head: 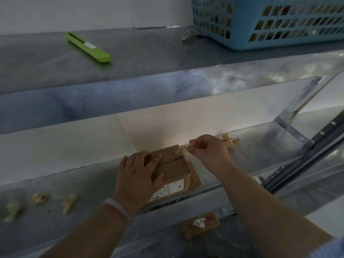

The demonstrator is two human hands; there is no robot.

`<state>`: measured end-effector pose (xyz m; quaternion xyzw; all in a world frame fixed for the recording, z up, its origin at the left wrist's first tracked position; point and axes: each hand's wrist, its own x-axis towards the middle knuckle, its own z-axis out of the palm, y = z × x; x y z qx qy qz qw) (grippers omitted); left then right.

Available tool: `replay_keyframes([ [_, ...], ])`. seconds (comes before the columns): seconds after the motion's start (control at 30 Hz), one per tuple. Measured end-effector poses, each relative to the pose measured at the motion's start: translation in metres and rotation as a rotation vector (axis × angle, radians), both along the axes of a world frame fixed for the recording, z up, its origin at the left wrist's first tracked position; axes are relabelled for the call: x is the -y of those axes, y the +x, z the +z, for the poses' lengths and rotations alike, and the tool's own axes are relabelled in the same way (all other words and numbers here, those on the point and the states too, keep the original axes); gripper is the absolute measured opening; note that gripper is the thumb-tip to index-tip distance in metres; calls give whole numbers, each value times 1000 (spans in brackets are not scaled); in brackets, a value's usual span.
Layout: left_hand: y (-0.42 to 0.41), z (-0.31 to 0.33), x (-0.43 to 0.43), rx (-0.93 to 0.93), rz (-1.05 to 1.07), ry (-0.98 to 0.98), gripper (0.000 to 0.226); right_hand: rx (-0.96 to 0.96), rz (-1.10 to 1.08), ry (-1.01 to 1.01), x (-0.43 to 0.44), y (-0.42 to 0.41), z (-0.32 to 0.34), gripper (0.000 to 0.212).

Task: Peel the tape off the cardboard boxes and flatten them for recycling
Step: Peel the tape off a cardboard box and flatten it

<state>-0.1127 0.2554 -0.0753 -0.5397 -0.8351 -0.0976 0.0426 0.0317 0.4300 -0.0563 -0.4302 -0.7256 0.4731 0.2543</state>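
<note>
Two hands work one cardboard box [173, 174], centre frame on the lower shelf [260, 146]: left hand [137, 174] grips its left edge; right hand [208, 151], nearer the far corner, pinches tape [181, 149] lying just left of it.

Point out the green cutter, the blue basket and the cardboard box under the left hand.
green cutter [90, 46]: head view, white slider at mid-body.
blue basket [260, 44]: head view, solid lower band of front wall.
cardboard box [173, 172]: head view, bare top flap beside the thumb.
</note>
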Motion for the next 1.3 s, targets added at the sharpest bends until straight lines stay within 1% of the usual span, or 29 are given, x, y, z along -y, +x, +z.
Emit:
replay_keyframes([
  [0.07, -1, -1, 0, 6, -5, 2, 59, -83, -8, -43, 5, -6, -8, 18],
  [0.13, -3, -2, 1, 10, -13, 0, 59, -92, 36, -22, 7, -8, -12, 25],
  [0.2, -4, -4, 1, 7, -21, -4, 59, -108, 121, -18, 3, -7, -11, 33],
  [0.23, -5, -5, 1, 3, -23, -6, 59, -86, 168, -6, 1, -5, -10, 36],
  [0.27, -5, -5, 0, -1, -23, -3, 58, -29, 214, 33, -2, -5, -8, 38],
  [0.37, -6, -7, -1, -21, -36, 25, 55, 241, 349, 239, -10, -3, -3, 31],
  [0.4, -6, -7, -1, -32, -51, 31, 52, 294, 390, 296, -11, -3, -2, 29],
  [0.47, -6, -8, 0, -50, -82, 38, 48, 341, 437, 375, -13, -3, 0, 26],
  [0.53, -7, -9, 0, -51, -96, 34, 46, 343, 454, 426, -13, -4, 1, 22],
  [0.6, -8, -8, 0, -43, -101, 26, 45, 312, 421, 450, -14, -6, 0, 12],
  [0.67, -8, -8, 0, -34, -106, 18, 45, 251, 294, 404, -20, -9, 1, 5],
  [0.73, -7, -7, 1, -29, -115, 11, 45, 223, 162, 362, -30, -10, 4, 9],
  [0.77, -7, -7, 1, -26, -120, 14, 45, 231, 148, 382, -35, -11, 5, 10],
  [0.83, -7, -7, 1, -14, -121, 9, 44, 244, 188, 487, -36, -13, 2, 6],
  [0.9, -7, -5, 0, -12, -111, 2, 45, 225, 248, 667, -29, -15, -4, 2],
  [0.93, -7, -6, 0, -14, -113, 6, 45, 208, 282, 750, -24, -15, -7, 4],
  [0.97, -7, -6, 0, -13, -117, 12, 45, 188, 320, 791, -20, -14, -12, 8],
  [1.0, -8, -6, 0, -11, -121, 21, 44, 170, 346, 774, -18, -13, -15, 14],
  [1.07, -9, -7, 0, -7, -126, 37, 43, 113, 333, 602, -15, -10, -19, 18],
  [1.13, -9, -7, 0, -3, -125, 42, 43, 29, 259, 424, -15, -7, -20, 9],
  [1.2, -10, -9, -1, -4, -131, 48, 43, 28, 219, 272, -16, -9, -19, 4],
  [1.23, -10, -9, -1, -5, -134, 52, 43, 30, 232, 197, -17, -10, -18, 8],
  [1.3, -10, -10, 0, -4, -134, 59, 43, 75, 279, 128, -18, -12, -17, 27],
])
